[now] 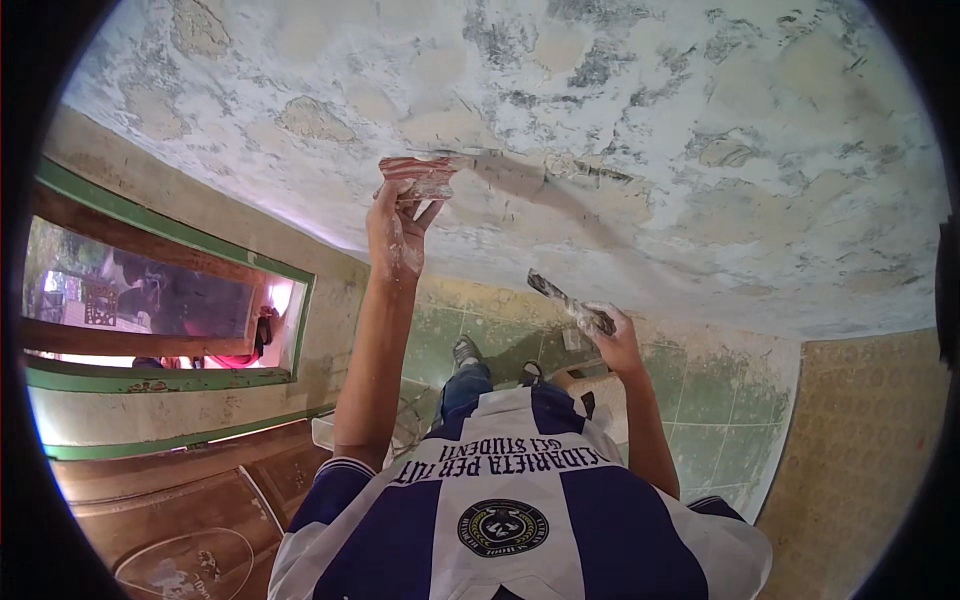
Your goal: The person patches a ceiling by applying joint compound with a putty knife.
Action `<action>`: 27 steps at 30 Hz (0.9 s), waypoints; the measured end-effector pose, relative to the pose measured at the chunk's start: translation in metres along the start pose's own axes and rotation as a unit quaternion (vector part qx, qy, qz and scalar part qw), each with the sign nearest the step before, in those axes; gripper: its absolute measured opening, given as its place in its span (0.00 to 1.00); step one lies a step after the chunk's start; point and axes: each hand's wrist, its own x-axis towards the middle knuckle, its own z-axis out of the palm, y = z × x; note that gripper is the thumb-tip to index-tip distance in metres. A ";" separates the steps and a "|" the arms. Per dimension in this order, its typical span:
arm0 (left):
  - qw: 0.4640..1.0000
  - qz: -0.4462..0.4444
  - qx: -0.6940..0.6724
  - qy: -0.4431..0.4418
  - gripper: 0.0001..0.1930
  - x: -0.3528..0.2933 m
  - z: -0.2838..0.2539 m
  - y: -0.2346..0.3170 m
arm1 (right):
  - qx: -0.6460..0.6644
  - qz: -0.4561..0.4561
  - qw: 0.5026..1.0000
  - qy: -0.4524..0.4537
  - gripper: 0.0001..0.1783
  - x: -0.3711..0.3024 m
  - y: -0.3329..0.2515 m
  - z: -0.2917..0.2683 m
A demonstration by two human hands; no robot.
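Note:
Raised to the patchy white wall (640, 120), my left hand (398, 235) grips a flat reddish spreader (415, 178) smeared with white paste. The spreader's far edge meets the wall, or nearly so; I cannot tell which. White smears cover the fingers and wrist. Lower and to the right, my right hand (615, 340) is closed round the handle of a putty knife (556, 293). Its dark, paste-marked blade points up and to the left, apart from the wall. Beige patches, grey marks and flaking spots show across the wall surface.
A green-framed window (300, 310) is at the left, above brown wooden panels (200, 490). Below me lie green tiles (700, 385), with my sandalled feet (466, 350) on them. A tan patterned surface (860, 440) rises at the right. Partly hidden items stand near my legs.

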 end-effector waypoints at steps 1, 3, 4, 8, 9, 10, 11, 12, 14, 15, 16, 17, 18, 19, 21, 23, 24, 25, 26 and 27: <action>1.000 0.000 0.001 -0.001 0.14 0.000 0.004 0.002 | 0.001 0.000 1.000 0.001 0.16 -0.002 -0.001 0.000; 1.000 0.014 -0.010 -0.012 0.15 0.000 0.011 0.006 | 0.022 -0.007 1.000 0.005 0.16 -0.004 -0.005 -0.001; 1.000 0.014 -0.009 -0.012 0.15 0.002 0.012 0.007 | 0.022 -0.008 1.000 0.005 0.16 -0.005 -0.005 -0.001; 1.000 0.008 -0.009 -0.003 0.14 0.007 0.015 0.010 | -0.016 -0.001 1.000 0.004 0.16 -0.007 -0.009 -0.001; 1.000 0.004 -0.006 -0.005 0.14 0.008 0.015 0.011 | -0.004 0.015 1.000 0.000 0.16 -0.008 -0.012 -0.001; 1.000 0.006 -0.007 -0.006 0.14 0.010 0.016 0.012 | -0.004 0.013 1.000 0.001 0.16 -0.008 -0.010 -0.001; 1.000 0.004 -0.013 -0.015 0.14 0.012 0.016 0.013 | 0.007 0.025 1.000 0.005 0.16 -0.009 -0.007 -0.001; 1.000 0.003 -0.019 -0.024 0.13 0.013 0.016 0.013 | 0.019 0.036 0.999 0.008 0.16 -0.009 -0.006 -0.001; 0.999 0.012 -0.024 -0.021 0.13 0.016 0.017 0.014 | 0.011 0.024 1.000 0.013 0.16 -0.009 -0.005 0.000; 0.999 0.019 -0.029 -0.018 0.13 0.017 0.017 0.015 | 0.003 0.014 1.000 0.018 0.16 -0.009 -0.005 0.000; 0.999 0.019 -0.030 -0.018 0.13 0.018 0.019 0.016 | 0.002 0.013 1.000 0.018 0.16 -0.010 -0.007 0.000; 0.999 0.022 -0.036 -0.028 0.12 0.020 0.020 0.018 | -0.001 0.028 0.999 0.028 0.17 -0.011 -0.009 0.001; 0.998 0.024 -0.042 -0.038 0.10 0.022 0.021 0.019 | -0.004 0.042 0.998 0.039 0.18 -0.012 -0.010 0.000; 0.998 0.026 -0.042 -0.038 0.10 0.026 0.021 0.021 | -0.004 0.041 0.998 0.039 0.18 -0.012 -0.011 0.000; 0.997 -0.002 -0.064 -0.036 0.08 0.036 0.020 0.027 | -0.002 0.056 0.998 0.038 0.18 -0.014 -0.011 -0.002; 0.997 -0.009 -0.064 -0.035 0.07 0.045 0.022 0.034 | -0.009 0.052 0.998 0.040 0.18 -0.015 -0.009 -0.002; 0.997 -0.015 -0.065 -0.032 0.07 0.048 0.022 0.037 | -0.016 0.049 0.998 0.041 0.18 -0.016 -0.008 -0.002; 0.997 -0.016 -0.064 -0.034 0.07 0.048 0.027 0.040 | -0.016 0.049 0.998 0.043 0.18 -0.016 -0.007 -0.002; 0.997 -0.004 -0.063 -0.045 0.07 0.048 0.030 0.044 | -0.023 0.051 0.997 0.046 0.18 -0.017 -0.006 -0.003; 0.997 0.008 -0.061 -0.056 0.08 0.047 0.034 0.048 | -0.030 0.052 0.997 0.049 0.18 -0.018 -0.005 -0.003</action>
